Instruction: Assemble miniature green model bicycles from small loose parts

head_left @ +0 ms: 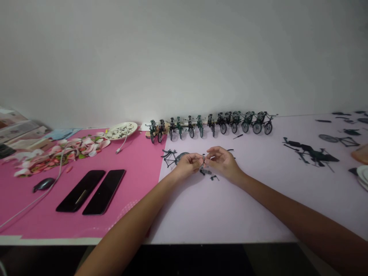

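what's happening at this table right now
A person's left hand and right hand meet over the table, pinching a small part too tiny to identify. A bicycle frame with a wheel lies beside the left hand; loose pieces lie just nearer the camera. Model bicycles stand in a row along the wall.

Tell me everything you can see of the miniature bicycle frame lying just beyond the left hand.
The miniature bicycle frame is dark, with thin bars and a spoked wheel at its right end; no second wheel shows on it. It looks like metal or plastic, I can't tell which. It lies flat on the pale lilac surface, near the pink area's edge. The left hand hides part of the wheel; whether they touch is unclear.
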Tool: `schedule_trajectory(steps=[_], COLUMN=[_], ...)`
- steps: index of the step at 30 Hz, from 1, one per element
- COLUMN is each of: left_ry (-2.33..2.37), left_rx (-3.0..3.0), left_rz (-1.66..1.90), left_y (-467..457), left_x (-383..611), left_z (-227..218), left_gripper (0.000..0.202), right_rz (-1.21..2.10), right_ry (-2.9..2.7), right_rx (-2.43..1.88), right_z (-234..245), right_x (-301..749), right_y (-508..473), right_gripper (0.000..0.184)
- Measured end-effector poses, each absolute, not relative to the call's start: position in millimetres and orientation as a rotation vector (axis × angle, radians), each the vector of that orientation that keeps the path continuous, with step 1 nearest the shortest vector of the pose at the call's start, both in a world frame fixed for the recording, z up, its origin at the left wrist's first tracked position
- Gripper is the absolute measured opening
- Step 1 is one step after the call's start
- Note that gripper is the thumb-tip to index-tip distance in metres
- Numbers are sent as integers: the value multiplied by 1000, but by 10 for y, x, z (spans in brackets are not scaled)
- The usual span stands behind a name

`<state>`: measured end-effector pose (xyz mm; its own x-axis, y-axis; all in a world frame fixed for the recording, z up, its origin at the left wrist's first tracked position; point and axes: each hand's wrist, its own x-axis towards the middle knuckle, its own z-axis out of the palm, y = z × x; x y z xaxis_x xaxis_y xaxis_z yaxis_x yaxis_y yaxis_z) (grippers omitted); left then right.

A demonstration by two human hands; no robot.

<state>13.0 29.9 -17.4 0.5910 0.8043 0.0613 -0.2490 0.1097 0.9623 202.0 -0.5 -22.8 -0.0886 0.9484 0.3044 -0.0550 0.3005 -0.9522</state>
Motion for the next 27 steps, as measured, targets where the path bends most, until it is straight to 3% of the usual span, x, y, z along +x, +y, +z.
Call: schedule_trajectory(steps=[19, 24, 27], left_ry=[569, 621, 633], left_rx=[1228, 1205, 1196], left_rz=[816, 859, 851], left_y=[242, 297, 344], left_x=[105, 76, 72], left_z=[-52, -76, -118], left_gripper=[58, 59, 59], right_rz=[900, 404, 57], right_ry=[-1420, -1738, -1997], right_rx=[-1005, -1163, -1337], right_z=[-240, -110, -68], right_x=[2057, 2354, 2618], right_y=[71, 181, 306], right_gripper=[43, 19, 22])
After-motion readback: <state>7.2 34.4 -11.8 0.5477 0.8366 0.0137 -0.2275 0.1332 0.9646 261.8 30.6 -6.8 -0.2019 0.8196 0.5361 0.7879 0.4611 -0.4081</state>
